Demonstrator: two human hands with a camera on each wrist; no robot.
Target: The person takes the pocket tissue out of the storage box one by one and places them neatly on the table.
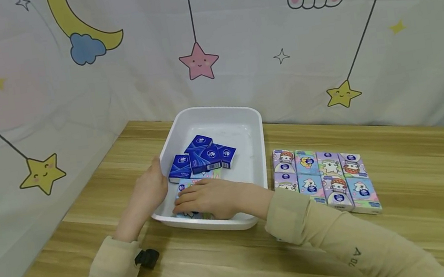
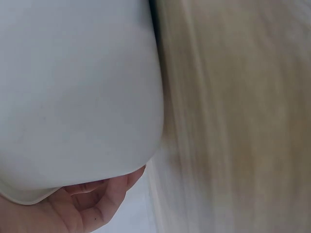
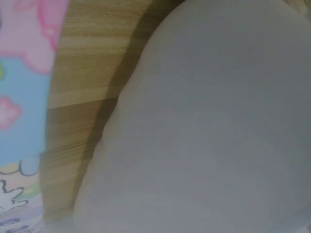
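Observation:
A white tray (image 1: 251,120) stands on the wooden table and holds several blue tissue packs (image 1: 203,157) in a loose pile. My left hand (image 1: 150,190) grips the tray's left rim; in the left wrist view its fingers (image 2: 92,206) curl under the tray's white wall (image 2: 77,97). My right hand (image 1: 206,199) reaches into the near left corner of the tray. It lies over a pastel tissue pack (image 1: 182,188), fingers closed across its top and thumb hidden. The right wrist view shows only the tray's outer wall (image 3: 209,126) and a pastel pack (image 3: 22,97) close by.
Several pastel cartoon-print tissue packs (image 1: 324,176) lie in two neat rows on the table right of the tray. A small black object (image 1: 147,258) sits by my left sleeve. A printed curtain hangs behind and to the left of the table.

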